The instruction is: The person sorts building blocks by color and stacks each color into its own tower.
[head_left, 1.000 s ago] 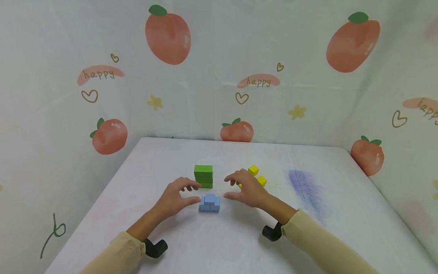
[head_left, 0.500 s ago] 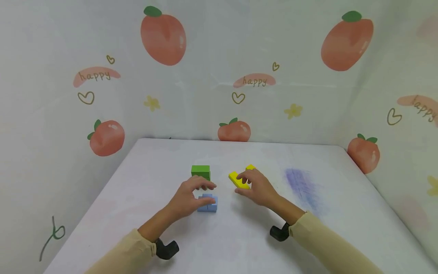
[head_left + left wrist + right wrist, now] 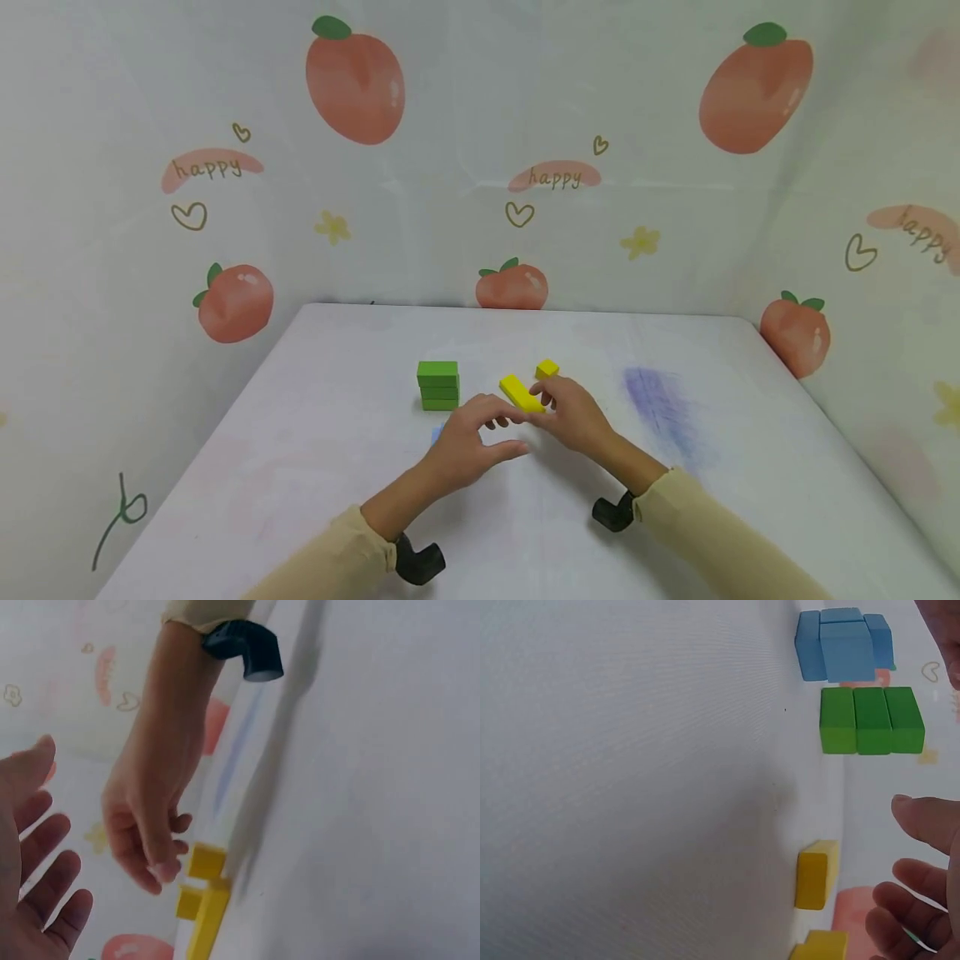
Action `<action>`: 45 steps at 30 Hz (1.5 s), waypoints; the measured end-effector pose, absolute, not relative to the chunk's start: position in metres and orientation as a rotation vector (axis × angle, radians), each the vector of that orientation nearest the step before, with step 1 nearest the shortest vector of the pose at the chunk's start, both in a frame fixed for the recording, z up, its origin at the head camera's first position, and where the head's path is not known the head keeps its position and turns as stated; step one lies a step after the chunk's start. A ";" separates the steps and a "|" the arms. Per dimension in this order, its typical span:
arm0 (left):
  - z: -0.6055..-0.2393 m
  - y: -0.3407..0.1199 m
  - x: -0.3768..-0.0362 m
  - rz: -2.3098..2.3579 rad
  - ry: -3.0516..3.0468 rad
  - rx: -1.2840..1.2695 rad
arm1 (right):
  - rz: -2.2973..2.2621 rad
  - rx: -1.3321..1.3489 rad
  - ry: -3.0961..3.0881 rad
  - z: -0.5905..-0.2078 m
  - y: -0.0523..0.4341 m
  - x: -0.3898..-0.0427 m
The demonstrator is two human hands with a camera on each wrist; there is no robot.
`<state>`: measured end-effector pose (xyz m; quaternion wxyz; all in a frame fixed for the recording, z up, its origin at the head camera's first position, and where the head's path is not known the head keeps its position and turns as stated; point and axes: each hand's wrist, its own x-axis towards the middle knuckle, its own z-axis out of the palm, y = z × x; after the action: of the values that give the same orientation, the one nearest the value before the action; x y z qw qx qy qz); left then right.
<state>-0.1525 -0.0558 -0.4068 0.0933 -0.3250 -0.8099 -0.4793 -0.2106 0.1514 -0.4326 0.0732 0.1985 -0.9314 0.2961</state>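
Observation:
A long yellow block (image 3: 521,393) lies on the white table (image 3: 337,375), with a small yellow block (image 3: 547,368) just behind it. My right hand (image 3: 551,404) hovers at the long block's near end with relaxed fingers; contact is unclear. In the left wrist view that hand (image 3: 150,825) hangs over both yellow blocks (image 3: 204,915). My left hand (image 3: 487,429) is spread in front of the blue blocks (image 3: 437,433) and hides most of them. The right wrist view shows the blue blocks (image 3: 844,643) stacked beside the green blocks (image 3: 870,720). Neither hand holds anything.
The green stack (image 3: 438,386) stands left of the yellow blocks. A blue smudge (image 3: 660,404) marks the table to the right. Printed fabric walls close in the back and both sides. Black wrist mounts (image 3: 613,512) sit on both forearms.
My left hand has swung right from beside the blue blocks and now covers them. My right hand has left the blue blocks and come to the long yellow block.

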 end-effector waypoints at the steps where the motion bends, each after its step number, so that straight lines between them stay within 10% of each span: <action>1: -0.409 -0.052 -0.152 -1.435 -2.413 -0.929 | 0.884 0.585 -2.804 -0.434 0.151 -0.211; 45: -0.461 0.017 -0.178 -1.800 -2.290 0.102 | 0.583 0.528 -3.003 -0.443 0.159 -0.227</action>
<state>-0.1775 0.0170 -0.4612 0.1135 0.0349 -0.7806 -0.6136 -0.2267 0.1587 -0.4425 0.0186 0.1699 -0.9673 0.1877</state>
